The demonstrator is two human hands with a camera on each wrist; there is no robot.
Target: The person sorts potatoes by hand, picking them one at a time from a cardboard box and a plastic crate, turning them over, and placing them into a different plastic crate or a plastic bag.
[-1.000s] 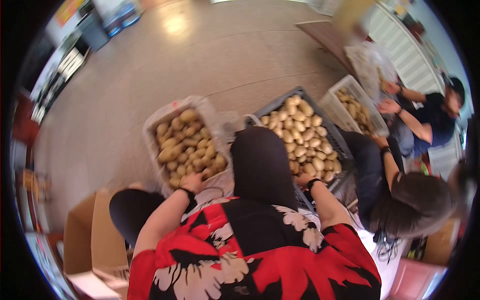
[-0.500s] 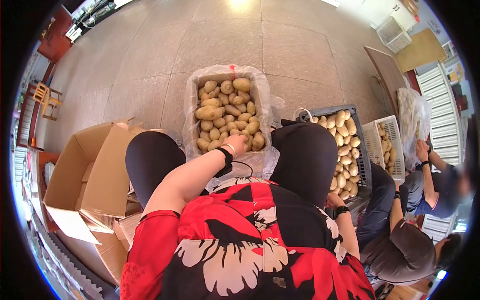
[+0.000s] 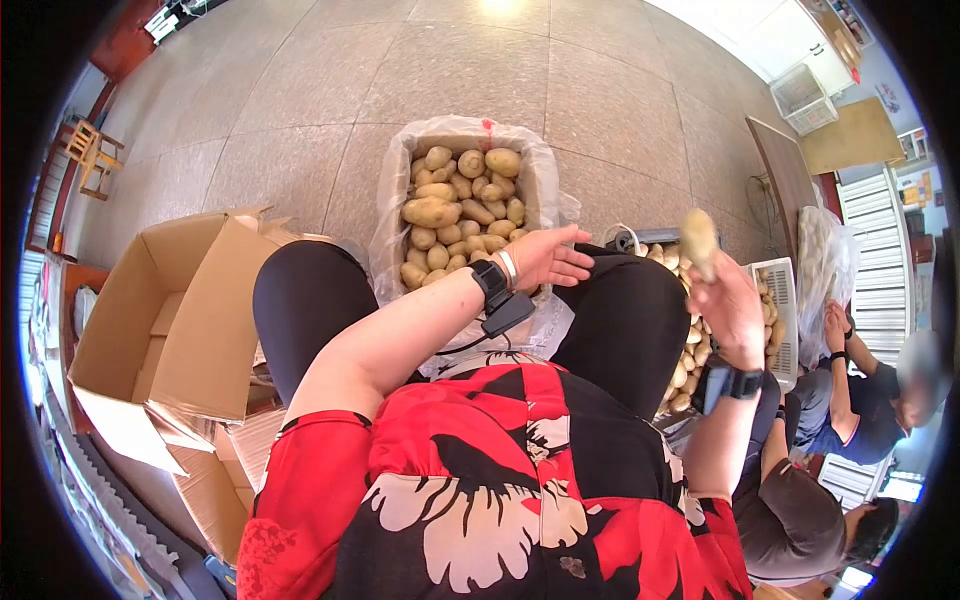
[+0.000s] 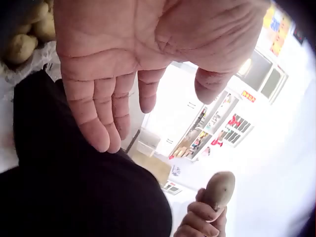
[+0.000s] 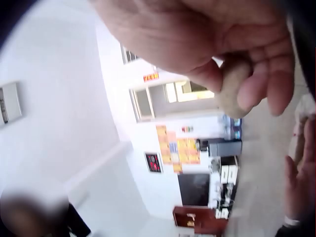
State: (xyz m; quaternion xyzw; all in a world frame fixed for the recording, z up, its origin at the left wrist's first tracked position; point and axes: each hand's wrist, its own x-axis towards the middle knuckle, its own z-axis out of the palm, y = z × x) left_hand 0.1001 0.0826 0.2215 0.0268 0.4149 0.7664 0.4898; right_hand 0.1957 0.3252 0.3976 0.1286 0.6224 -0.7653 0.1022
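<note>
My right hand (image 3: 728,308) holds a potato (image 3: 698,240) up above the dark crate, fingers and thumb curled round its lower end. In the right wrist view the thumb and fingers pinch that potato (image 5: 234,89). My left hand (image 3: 545,258) is held palm up over my lap with straight fingers and nothing in it, as the left wrist view also shows. Beneath and beyond it stands a plastic-lined box (image 3: 548,165) full of potatoes (image 3: 462,190). Right of my knee, more potatoes (image 3: 690,368) fill the dark crate, partly hidden by my leg and right hand.
An open cardboard box (image 3: 205,335) stands at my left. To the right are a white crate (image 3: 785,330) with potatoes, a clear plastic bag (image 3: 825,240) and two seated people. A brown board (image 3: 775,175) stands beyond them, and a wooden chair (image 3: 93,157) is far left.
My right hand has risen from beside the dark crate with a potato in it. My left hand has left the potatoes in the lined box, moved right and turned palm up.
</note>
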